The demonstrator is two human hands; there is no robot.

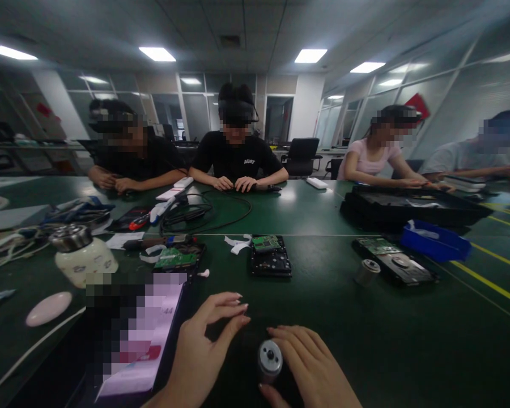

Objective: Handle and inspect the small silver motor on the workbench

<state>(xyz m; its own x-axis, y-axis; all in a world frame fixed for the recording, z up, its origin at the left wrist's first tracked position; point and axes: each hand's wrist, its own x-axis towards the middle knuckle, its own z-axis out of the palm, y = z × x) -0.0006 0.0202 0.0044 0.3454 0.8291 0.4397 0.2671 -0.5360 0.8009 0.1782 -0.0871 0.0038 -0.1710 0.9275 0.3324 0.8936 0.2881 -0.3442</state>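
A small metal cylinder point(270, 362), which looks like an electric motor, stands upright on the green table between my hands. My right hand point(308, 360) curves around its right side, fingers stretched beyond it and the thumb in front. The fingers are apart and I see no firm grip; whether they touch it cannot be made out. To the left, my left hand point(208, 340) hovers with thumb and fingers spread, holding nothing. A similar cylinder point(369, 272) stands farther off, beside a hard drive point(402, 263). Another hard drive point(272, 263) with a green circuit board lies straight ahead.
On my left are a lit phone-like screen point(148, 345), a pinkish oval object point(49, 309), a metal-lidded bottle point(85, 258) and a third drive point(176, 258). Blue bin point(436, 241) and black tray point(408, 207) sit right. Several people work across the table point(391, 345).
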